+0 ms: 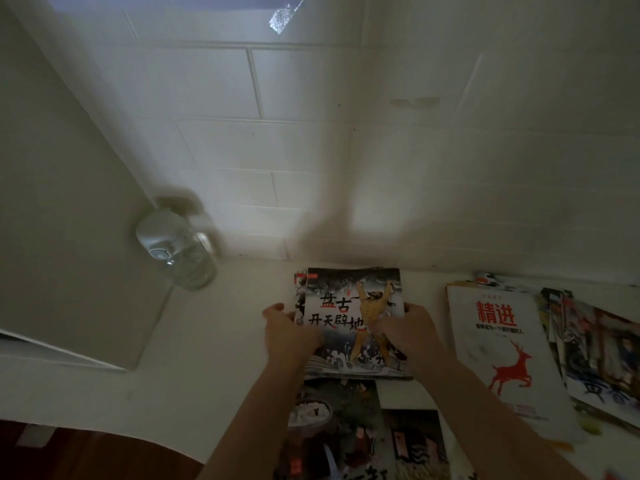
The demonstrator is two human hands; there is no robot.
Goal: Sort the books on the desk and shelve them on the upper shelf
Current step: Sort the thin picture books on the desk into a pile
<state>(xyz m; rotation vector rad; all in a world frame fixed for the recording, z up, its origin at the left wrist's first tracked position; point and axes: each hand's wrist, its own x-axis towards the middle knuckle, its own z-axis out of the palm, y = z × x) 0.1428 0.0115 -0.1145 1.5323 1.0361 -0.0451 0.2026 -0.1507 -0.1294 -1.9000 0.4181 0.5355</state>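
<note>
A stack of dark picture books, its top cover showing a golden figure and red and white characters, lies on the white desk against the tiled wall. My left hand grips the stack's left edge, and my right hand grips its right edge with the thumb on the cover. To the right lies a white book with a red deer. More illustrated books are spread on the desk under my forearms. No shelf is in view.
A clear water bottle stands at the back left beside a white cabinet panel. Several colourful books overlap at the far right. A white tiled wall rises behind the desk. Dark wooden floor shows at the lower left.
</note>
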